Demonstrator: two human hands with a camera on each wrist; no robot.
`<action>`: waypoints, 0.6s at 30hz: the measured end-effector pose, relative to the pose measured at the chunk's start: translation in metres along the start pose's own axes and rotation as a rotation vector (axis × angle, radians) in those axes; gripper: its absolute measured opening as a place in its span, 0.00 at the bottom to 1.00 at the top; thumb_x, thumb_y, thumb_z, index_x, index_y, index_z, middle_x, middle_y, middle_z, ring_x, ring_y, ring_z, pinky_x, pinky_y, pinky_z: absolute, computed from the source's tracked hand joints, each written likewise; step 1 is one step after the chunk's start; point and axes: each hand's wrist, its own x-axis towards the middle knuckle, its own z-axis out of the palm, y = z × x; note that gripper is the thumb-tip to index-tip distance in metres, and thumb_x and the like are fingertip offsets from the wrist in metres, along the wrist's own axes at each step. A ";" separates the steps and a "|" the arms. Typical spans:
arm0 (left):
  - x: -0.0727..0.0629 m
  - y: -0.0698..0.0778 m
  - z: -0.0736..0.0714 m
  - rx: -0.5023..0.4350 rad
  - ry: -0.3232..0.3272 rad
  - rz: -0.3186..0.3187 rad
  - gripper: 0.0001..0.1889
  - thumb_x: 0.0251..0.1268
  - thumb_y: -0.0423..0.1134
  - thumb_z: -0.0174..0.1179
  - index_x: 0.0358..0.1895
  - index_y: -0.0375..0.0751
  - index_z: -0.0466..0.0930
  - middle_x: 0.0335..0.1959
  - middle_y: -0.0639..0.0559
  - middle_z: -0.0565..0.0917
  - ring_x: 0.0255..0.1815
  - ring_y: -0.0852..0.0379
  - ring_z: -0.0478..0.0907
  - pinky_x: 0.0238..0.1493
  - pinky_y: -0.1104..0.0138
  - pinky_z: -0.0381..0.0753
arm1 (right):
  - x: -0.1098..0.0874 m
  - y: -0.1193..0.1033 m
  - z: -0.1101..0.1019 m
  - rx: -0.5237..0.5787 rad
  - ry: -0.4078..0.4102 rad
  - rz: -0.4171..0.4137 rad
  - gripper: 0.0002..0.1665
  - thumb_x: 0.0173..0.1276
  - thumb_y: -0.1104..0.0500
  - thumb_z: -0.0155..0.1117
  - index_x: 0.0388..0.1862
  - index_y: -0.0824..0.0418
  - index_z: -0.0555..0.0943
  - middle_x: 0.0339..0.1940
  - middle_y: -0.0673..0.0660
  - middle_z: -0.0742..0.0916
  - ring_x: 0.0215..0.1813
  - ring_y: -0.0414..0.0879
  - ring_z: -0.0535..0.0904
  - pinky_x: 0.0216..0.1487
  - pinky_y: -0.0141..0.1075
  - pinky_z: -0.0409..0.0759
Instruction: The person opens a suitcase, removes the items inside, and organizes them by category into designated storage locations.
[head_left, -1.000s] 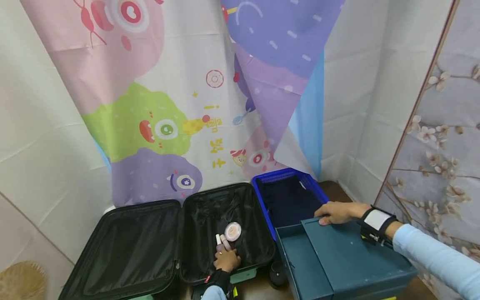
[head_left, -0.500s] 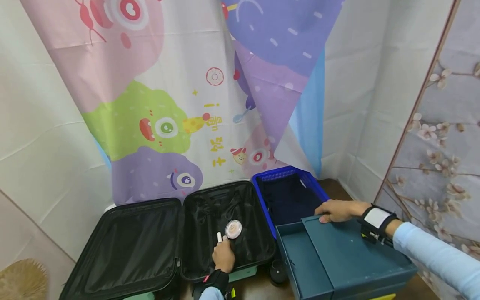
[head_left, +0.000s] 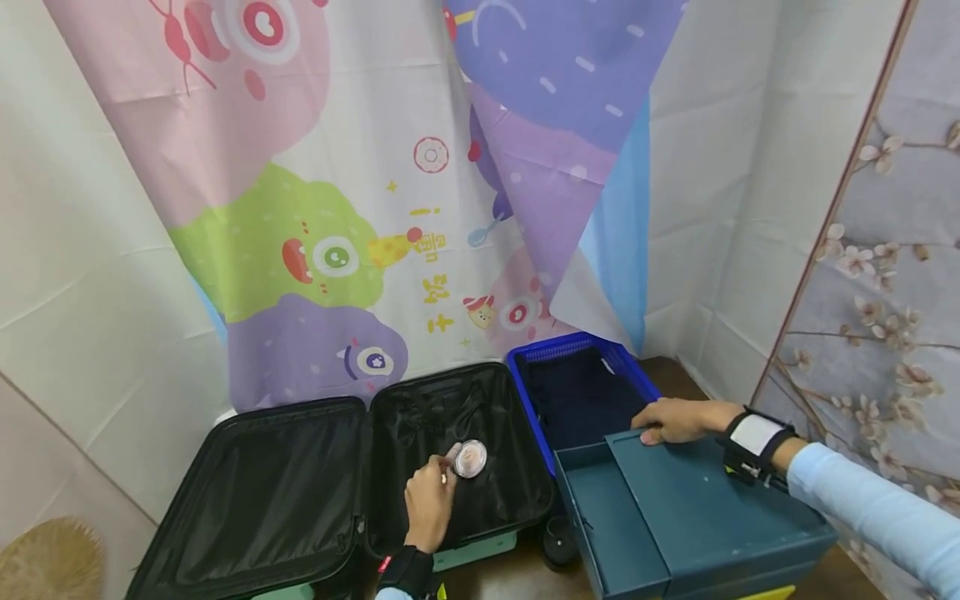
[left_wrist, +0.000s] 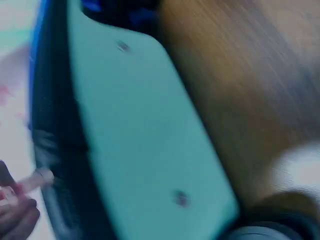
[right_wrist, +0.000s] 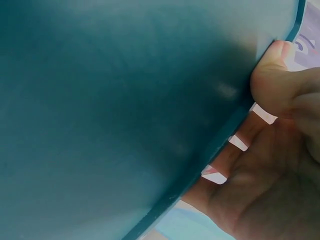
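While the left hand (head_left: 429, 504) pinches two small tubes (head_left: 452, 453), the right hand (head_left: 675, 420) grips one teal lid (head_left: 712, 496).

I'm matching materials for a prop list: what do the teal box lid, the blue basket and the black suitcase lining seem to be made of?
Teal box lid: stiff board or plastic, I can't say which; smooth, soft sheen, straight edges.
Blue basket: probably moulded plastic, seemingly satin; even colour, perforated wall.
Suitcase lining: likely thin synthetic fabric, faintly shiny; creases show.
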 end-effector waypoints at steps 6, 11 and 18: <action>0.012 0.047 -0.027 -0.263 0.068 0.283 0.10 0.54 0.26 0.69 0.40 0.37 0.84 0.30 0.50 0.85 0.30 0.56 0.83 0.29 0.63 0.81 | 0.000 -0.001 -0.001 0.002 0.006 -0.014 0.07 0.73 0.60 0.58 0.42 0.58 0.83 0.33 0.43 0.81 0.34 0.37 0.73 0.37 0.35 0.74; 0.015 0.088 -0.042 -0.404 0.038 0.471 0.13 0.54 0.24 0.68 0.44 0.37 0.84 0.38 0.50 0.86 0.37 0.57 0.83 0.39 0.69 0.81 | -0.001 0.000 0.000 -0.005 0.012 -0.012 0.07 0.73 0.60 0.59 0.43 0.58 0.84 0.34 0.43 0.82 0.35 0.36 0.74 0.38 0.35 0.75; 0.009 0.118 -0.041 -0.524 -0.057 0.614 0.14 0.57 0.25 0.68 0.48 0.38 0.85 0.44 0.50 0.85 0.44 0.58 0.82 0.47 0.73 0.78 | 0.001 -0.001 0.002 0.001 0.009 0.010 0.07 0.73 0.59 0.59 0.43 0.57 0.84 0.34 0.43 0.82 0.35 0.37 0.74 0.38 0.36 0.76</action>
